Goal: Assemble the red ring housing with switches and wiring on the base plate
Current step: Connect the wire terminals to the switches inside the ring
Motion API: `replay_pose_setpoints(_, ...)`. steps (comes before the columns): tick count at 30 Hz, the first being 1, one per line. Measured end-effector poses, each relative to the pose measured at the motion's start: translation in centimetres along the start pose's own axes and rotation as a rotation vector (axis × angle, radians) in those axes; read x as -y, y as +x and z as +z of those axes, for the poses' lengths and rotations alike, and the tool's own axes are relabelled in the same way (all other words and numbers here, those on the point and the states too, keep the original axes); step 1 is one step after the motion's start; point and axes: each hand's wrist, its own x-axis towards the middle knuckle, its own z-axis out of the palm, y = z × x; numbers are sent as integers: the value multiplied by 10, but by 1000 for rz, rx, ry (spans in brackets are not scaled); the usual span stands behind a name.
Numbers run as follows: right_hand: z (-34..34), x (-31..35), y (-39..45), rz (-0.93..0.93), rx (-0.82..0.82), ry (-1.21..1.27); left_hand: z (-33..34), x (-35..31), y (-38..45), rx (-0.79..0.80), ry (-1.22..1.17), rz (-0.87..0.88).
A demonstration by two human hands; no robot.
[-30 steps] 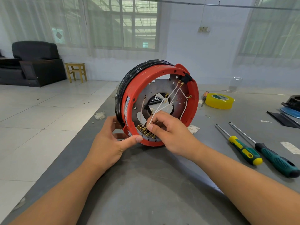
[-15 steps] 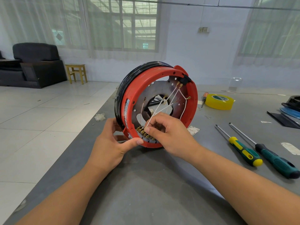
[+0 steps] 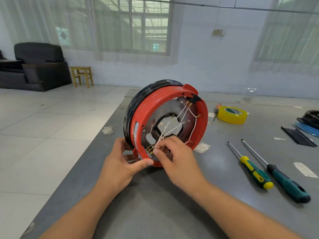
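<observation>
While left hand point(image 3: 120, 167) grips red ring housing point(image 3: 172, 94) | right hand point(image 3: 174, 156) pinches white wires point(image 3: 172, 131)

Red ring housing point(image 3: 174, 99) standing on edge on the table point(image 3: 155, 204), open face toward 5 o'clock; grey base plate point(image 3: 181, 107) inside, white wires point(image 3: 179, 116) crossing it, brass terminals point(image 3: 149, 150) at 7 o'clock.

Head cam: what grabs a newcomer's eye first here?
The red ring housing, propped on edge mid-table with white wires crossing its metal base plate. The left hand grips its lower rim while the right hand pinches wires at the brass terminals. To the right lie two screwdrivers, with a yellow tape roll farther back.
</observation>
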Motion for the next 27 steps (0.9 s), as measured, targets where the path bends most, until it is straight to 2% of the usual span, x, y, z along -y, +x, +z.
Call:
replay_pose_setpoints(4,8,-1,-13,-6,-89,19,0,1,1,-1,-22,-38)
replay_pose_setpoints(10,15,3,-14,-79,-149,-106,3,-1,0,-2,-8,-41)
replay_pose_setpoints(14,9,1,-15,-124,-118,-213,2,0,1,-13,-12,-69)
replay_pose_setpoints(18,-6,2,-26,-214,-66,-393,2,1,6,-51,-132,-220)
replay_pose_setpoints(20,-17,-1,-33,-152,-132,-406,0,-3,7,-39,-200,-292)
replay_pose_setpoints(24,-37,-10,-43,86,-293,-338,-4,-6,7,-20,-247,-383)
replay_pose_setpoints(27,-39,-15,-45,256,-254,-153,-3,-11,7,57,-169,-438)
